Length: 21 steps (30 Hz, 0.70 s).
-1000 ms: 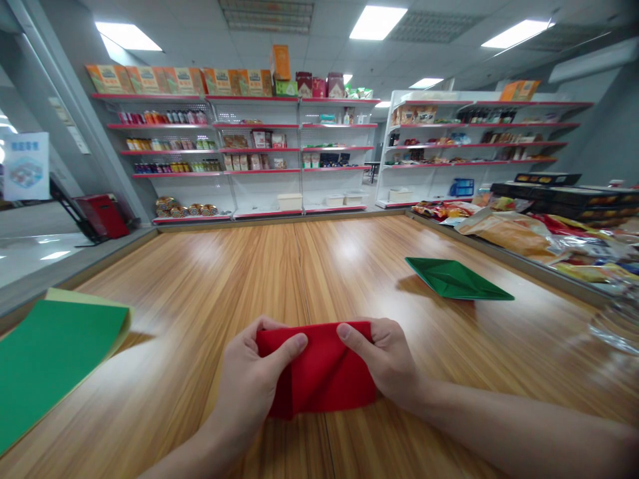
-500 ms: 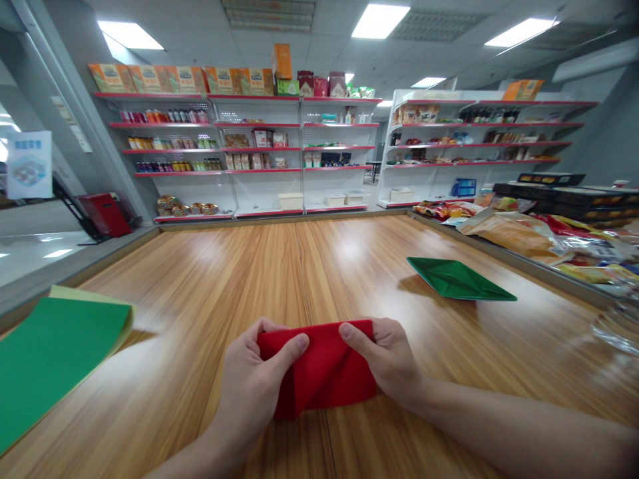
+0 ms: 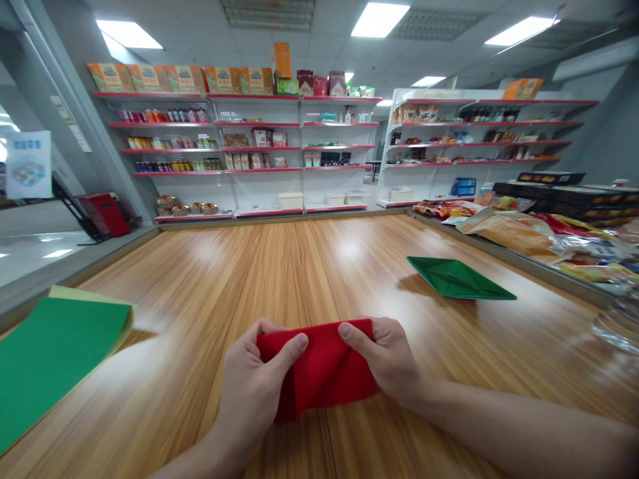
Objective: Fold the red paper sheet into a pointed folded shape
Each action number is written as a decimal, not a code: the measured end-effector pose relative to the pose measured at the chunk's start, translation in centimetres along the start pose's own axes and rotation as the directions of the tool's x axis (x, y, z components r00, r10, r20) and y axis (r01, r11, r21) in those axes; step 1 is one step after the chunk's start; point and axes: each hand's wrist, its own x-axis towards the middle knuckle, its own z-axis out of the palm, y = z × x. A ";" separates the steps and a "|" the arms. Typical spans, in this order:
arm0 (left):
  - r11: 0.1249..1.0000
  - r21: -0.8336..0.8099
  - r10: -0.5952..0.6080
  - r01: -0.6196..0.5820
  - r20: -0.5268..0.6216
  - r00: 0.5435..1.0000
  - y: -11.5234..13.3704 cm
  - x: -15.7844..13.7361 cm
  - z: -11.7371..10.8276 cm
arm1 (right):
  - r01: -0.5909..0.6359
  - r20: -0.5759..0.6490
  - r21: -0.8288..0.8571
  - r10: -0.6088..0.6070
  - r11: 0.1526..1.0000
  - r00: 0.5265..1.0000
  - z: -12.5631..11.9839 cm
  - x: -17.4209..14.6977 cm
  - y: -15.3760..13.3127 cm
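1. Left hand (image 3: 252, 372): bare; grips the left end of the red paper, thumb across the front, fingers behind.
2. Right hand (image 3: 392, 359): bare; grips the right end likewise, thumb near the top edge.
3. Red paper (image 3: 332, 376): matte, folded, roughly rectangular; slanting crease, corner pointing down at lower left. Held between both hands at the table's near middle; both ends partly covered by them. Contact with the tabletop: cannot tell.
4. Table (image 3: 239, 279): glossy wood grain, central seam, raised rim.
5. Green sheet (image 3: 60, 359): smooth, flat, at left; pale yellow sheet beneath, its edge showing.
6. Clear container (image 3: 619, 326): see-through, rounded, at far right; partly out of view.
7. Green folded paper (image 3: 456, 279): diamond-shaped, creased, beyond the right hand, well apart from it.
8. Snack bags (image 3: 514, 233): shiny, crinkled, heaped past the right rim.
9. Black boxes (image 3: 559, 196): flat, stacked behind the bags.
10. Shelves (image 3: 259, 189): white, red-edged; bottles, tubs, orange cartons.
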 end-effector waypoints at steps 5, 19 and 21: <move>1.000 0.020 0.007 -0.007 -0.004 1.000 0.0 -0.1 0.0 | 0.000 -0.002 0.000 0.000 1.000 1.000 0.0 -0.1 -0.1; 1.000 0.020 0.013 -0.013 0.004 1.000 0.2 -0.2 -0.1 | -0.017 0.013 0.011 0.017 1.000 1.000 -0.1 0.1 -0.1; 0.998 0.057 0.003 -0.004 0.026 1.000 0.4 0.2 -0.3 | -0.045 0.041 0.039 0.043 0.998 0.998 -0.2 0.1 -0.2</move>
